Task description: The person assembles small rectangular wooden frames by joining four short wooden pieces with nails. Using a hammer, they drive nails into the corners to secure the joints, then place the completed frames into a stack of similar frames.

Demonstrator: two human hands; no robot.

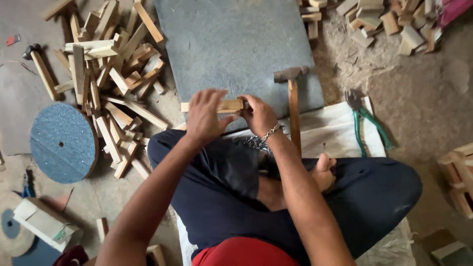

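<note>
A person sits cross-legged on the floor, and both hands meet on a short wood strip held level just above the near edge of a grey slab. The left hand covers the strip's middle, fingers curled over it and gripping it; the right hand, with a chain bracelet at the wrist, pinches the strip's right end between thumb and fingers. Only the strip's left tip and a short stretch between the hands show. Just right of the right hand a hammer lies with its head on the slab and its wooden handle running back toward the person's knee over a white sheet. On that sheet, further right, lie pliers with green grips. To the left of the slab is a loose pile of wood offcuts, and beside it a round blue abrasive disc lies flat. A second hammer lies at the far left. More wood blocks are heaped at the top right, well apart from the hands.
</note>
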